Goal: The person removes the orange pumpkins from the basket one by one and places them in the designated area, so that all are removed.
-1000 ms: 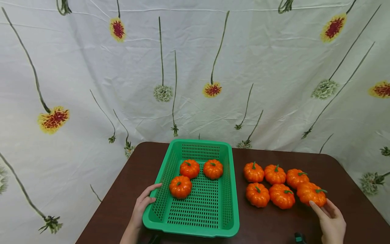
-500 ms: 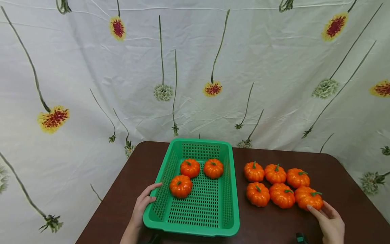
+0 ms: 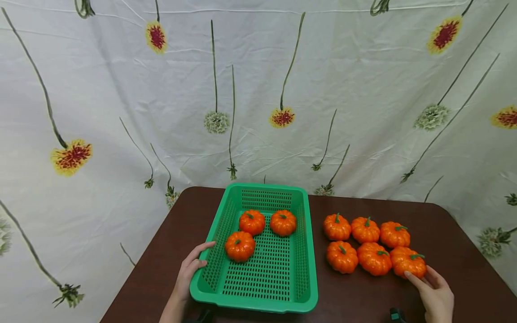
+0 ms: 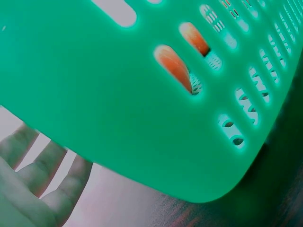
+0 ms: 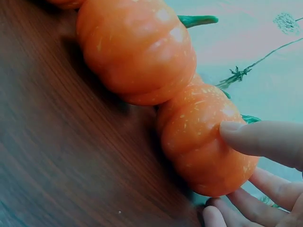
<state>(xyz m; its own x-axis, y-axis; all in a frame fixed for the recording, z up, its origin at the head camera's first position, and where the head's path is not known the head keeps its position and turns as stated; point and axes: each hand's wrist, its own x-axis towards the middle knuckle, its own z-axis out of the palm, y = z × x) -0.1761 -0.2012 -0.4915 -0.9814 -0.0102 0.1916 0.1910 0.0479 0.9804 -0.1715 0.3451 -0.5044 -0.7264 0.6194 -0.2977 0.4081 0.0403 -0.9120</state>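
Observation:
My right hand (image 3: 437, 294) holds a small orange pumpkin (image 3: 407, 260) at the right end of the front row, thumb on its near side and fingers round its right. In the right wrist view that pumpkin (image 5: 203, 142) sits low on the brown table, touching its neighbour (image 5: 137, 49). My left hand (image 3: 187, 271) grips the left rim of a green plastic basket (image 3: 255, 305). The left wrist view shows its fingers (image 4: 71, 187) at the edge of the basket wall (image 4: 104, 99). Inside the basket lie three pumpkins, one of them (image 3: 240, 246) nearest the left hand.
Right of the basket, more pumpkins stand in two rows, including a back-left one (image 3: 337, 227) and a front-left one (image 3: 341, 257). A flower-print cloth (image 3: 250, 89) hangs behind the dark brown table (image 3: 161, 251). A small black object (image 3: 397, 315) shows at the front edge.
The right hand has brought its pumpkin down and slightly left, to the end of the front row, and still holds it. The left hand and the basket have stayed put.

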